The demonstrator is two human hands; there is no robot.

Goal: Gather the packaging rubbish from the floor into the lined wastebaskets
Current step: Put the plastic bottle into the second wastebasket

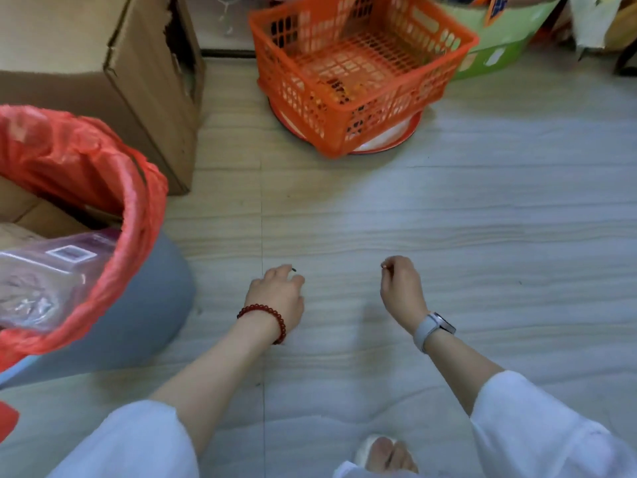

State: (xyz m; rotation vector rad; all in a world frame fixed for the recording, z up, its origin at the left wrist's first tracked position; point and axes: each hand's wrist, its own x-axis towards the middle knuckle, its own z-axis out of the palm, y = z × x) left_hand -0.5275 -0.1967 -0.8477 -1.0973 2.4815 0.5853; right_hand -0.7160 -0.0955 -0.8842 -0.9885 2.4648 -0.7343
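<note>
— Pinching a tiny scrap point(383, 267) between thumb and forefinger at the right hand point(401, 288), raised a little off the floor point(482, 219). Too small to tell what kind.
— And the left hand point(275, 294)?
— Curled over, fingertips down by a dark speck point(294, 269). Cannot tell whether closed on anything or merely touching down beside it.
— Then, largest first: any bother from the cardboard box point(103, 63)?
— Hardly. Stands behind the wastebasket point(155, 305), well apart from both hands. Same for the orange crate point(351, 74) on its round tray point(389, 139): far ahead, out of the reach path.
— The wastebasket itself?
— Sits just left of the left forearm, leaning in this view, red liner point(138, 201) folded over the rim, clear plastic packaging point(51, 270) already heaped high inside. Likely trouble there: knocking it with an elbow while swinging across, or dropping onto the slick heap and watching things slide back out.
— And the small stuff?
— Worst risk of all. Pinched on so little, could slip free on the crossing from the right side to the bin and vanish against the pale grain. Could also cling to a fingertip instead of falling in. As for the speck: easy to flick away rather than lift, with blunt fingertips pushing at it.
</note>
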